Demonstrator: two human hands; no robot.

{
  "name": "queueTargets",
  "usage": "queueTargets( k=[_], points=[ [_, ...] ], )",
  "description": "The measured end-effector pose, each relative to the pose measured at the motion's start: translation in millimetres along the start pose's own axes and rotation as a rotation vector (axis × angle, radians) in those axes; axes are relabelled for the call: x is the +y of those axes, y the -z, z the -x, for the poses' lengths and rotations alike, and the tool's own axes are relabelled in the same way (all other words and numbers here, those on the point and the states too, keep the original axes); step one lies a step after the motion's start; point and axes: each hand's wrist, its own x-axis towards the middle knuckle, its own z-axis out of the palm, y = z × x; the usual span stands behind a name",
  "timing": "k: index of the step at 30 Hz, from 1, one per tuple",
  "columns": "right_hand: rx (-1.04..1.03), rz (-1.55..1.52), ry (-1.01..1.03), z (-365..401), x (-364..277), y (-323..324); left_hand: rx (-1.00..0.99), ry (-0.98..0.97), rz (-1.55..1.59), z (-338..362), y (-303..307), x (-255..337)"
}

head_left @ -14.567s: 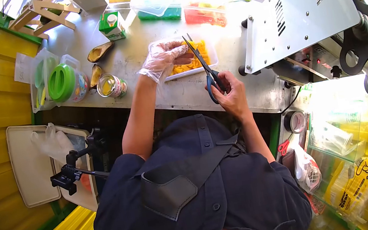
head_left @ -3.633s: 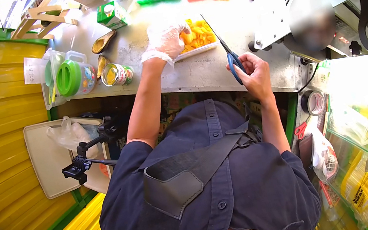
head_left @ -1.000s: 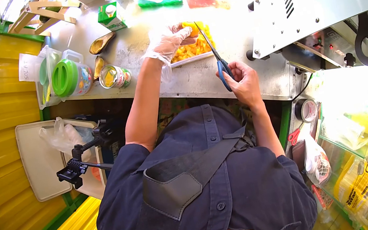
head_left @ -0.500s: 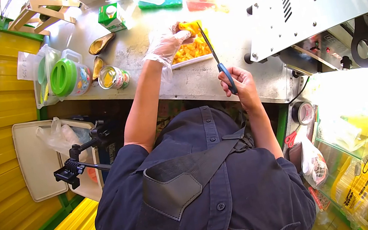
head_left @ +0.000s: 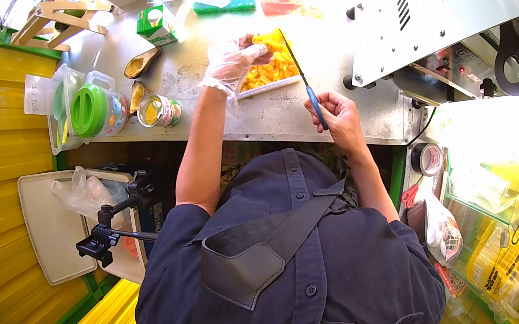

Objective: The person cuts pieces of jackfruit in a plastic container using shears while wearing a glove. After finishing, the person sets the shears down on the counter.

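Note:
My left hand [head_left: 234,61], in a clear plastic glove, is closed on a yellow-orange piece of fruit [head_left: 268,40] above a white tray [head_left: 274,85]. Cut yellow-orange pieces [head_left: 267,74] fill that tray. My bare right hand [head_left: 337,116] grips a pair of scissors [head_left: 311,93] by its blue handles. The dark blades point away from me, their tips close to the fruit at the tray's right side. Left of my gloved hand stand an opened tin can [head_left: 159,110] and two dark-skinned, hollowed pieces [head_left: 141,63].
On the metal table [head_left: 196,114] are a green-lidded jug [head_left: 93,109], a green-and-white carton [head_left: 156,26] and a green packet [head_left: 224,5]. A large grey machine [head_left: 432,2] occupies the right side. Tape [head_left: 426,159] and red-handled scissors [head_left: 410,196] lie lower right.
The scissors have turned edge-on in my right hand, so the handle loops look narrower. My left hand stays over the tray, almost unmoved.

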Motion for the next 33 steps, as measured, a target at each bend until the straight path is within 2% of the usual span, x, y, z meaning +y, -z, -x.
queueTargets(
  k=[3,9,11,12,14,15,17,19,21,23,30,33],
  points=[
    [0.011,0.017,0.005,0,-3,-3,-0.044,-0.015,-0.04,1,2,1],
    [0.019,0.036,0.009,-3,-2,-2,0.002,-0.066,-0.057,4,0,0],
    [0.024,0.034,0.003,-3,-3,0,0.044,-0.224,-0.481,1,5,-4],
    [0.019,0.021,-0.003,-2,-3,2,0.046,-0.223,-0.481,3,4,-5],
    [0.015,0.008,-0.008,-3,-3,8,0.193,-0.39,-0.732,7,2,-7],
    [-0.018,-0.028,-0.031,-4,-2,10,0.193,-0.39,-0.732,6,3,-9],
    [-0.049,-0.063,-0.054,-4,-3,14,0.261,-0.583,-0.834,6,1,-10],
    [-0.13,-0.12,-0.164,-3,-10,16,0.283,-0.655,-0.872,12,-3,-6],
    [-0.138,-0.16,-0.183,-1,-11,13,0.305,-0.728,-0.908,14,-5,-5],
    [-0.163,-0.245,-0.237,0,-14,11,0.324,-0.886,-0.925,12,-4,-8],
    [-0.116,-0.21,-0.246,0,-17,3,0.334,-0.941,-0.898,11,-7,-9],
    [-0.088,-0.105,-0.236,0,-16,2,0.305,-0.889,-0.852,16,-9,-5]
  ],
)
